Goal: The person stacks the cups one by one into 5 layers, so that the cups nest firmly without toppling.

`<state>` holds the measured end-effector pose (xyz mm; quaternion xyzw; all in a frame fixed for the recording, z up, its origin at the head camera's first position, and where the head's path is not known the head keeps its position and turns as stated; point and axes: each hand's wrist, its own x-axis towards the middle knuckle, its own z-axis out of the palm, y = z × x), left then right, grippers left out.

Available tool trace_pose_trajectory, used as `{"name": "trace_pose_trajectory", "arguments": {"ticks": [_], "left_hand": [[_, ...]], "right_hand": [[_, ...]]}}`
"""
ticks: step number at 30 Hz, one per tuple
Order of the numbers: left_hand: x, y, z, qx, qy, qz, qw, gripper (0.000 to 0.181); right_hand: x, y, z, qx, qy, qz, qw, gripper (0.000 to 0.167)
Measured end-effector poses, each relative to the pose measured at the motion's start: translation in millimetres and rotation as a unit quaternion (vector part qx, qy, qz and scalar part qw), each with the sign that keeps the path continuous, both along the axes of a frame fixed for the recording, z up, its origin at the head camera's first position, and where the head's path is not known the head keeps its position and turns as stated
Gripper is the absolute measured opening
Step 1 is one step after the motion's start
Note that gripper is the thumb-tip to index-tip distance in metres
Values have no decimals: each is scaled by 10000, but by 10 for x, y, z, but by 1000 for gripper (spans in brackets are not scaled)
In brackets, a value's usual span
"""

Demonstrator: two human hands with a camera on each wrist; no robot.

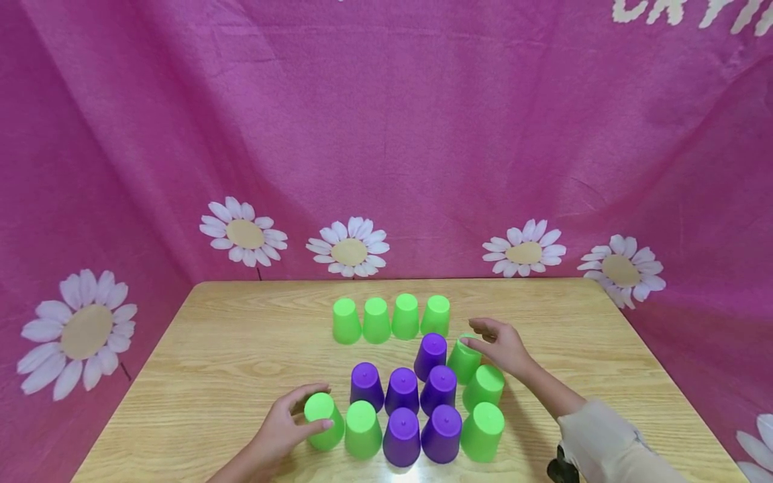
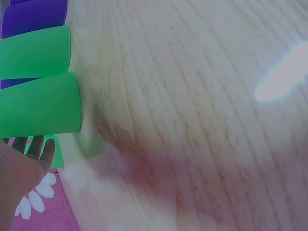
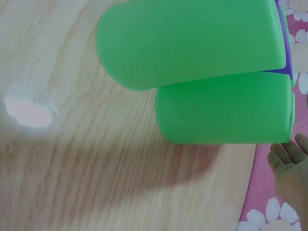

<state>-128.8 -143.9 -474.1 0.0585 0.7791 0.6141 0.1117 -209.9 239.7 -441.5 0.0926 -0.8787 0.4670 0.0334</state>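
In the head view, my left hand (image 1: 284,422) is around the green cup (image 1: 322,429) at the left end of the front row. Its thumb lies across the near side and its fingers reach behind. My right hand (image 1: 504,345) is at another green cup (image 1: 465,365) on the right side, thumb over the cup's top and the other fingers stretched out beyond it. All the cups stand upside down. Purple cups (image 1: 403,436) fill the middle of the group, with green cups (image 1: 482,436) along its right side. Both wrist views show green cups (image 2: 38,106) from the side.
Farther back on the wooden table (image 1: 253,329), several green cups (image 1: 376,322) form a separate row. Pink cloth (image 1: 386,134) with white daisies hangs behind and beside the table. A second green cup (image 1: 363,436) stands close to the one at my left hand.
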Motion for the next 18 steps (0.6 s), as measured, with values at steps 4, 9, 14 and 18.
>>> {"name": "trace_pose_trajectory", "arguments": {"ticks": [4, 9, 14, 18], "left_hand": [[10, 3, 1, -43, 24, -27, 10000, 61], [31, -4, -30, -258, 209, -48, 9994, 61], [49, 0, -54, -364, 228, -18, 9991, 62], [66, 10, -54, -421, 287, 2, 9987, 62]], "right_hand": [[25, 46, -45, -46, -152, 121, 9998, 52], [32, 88, -114, -4, -193, 186, 9996, 53], [50, 83, -118, 15, -303, 208, 9993, 54], [66, 70, -112, -42, -393, 219, 9990, 55]]}}
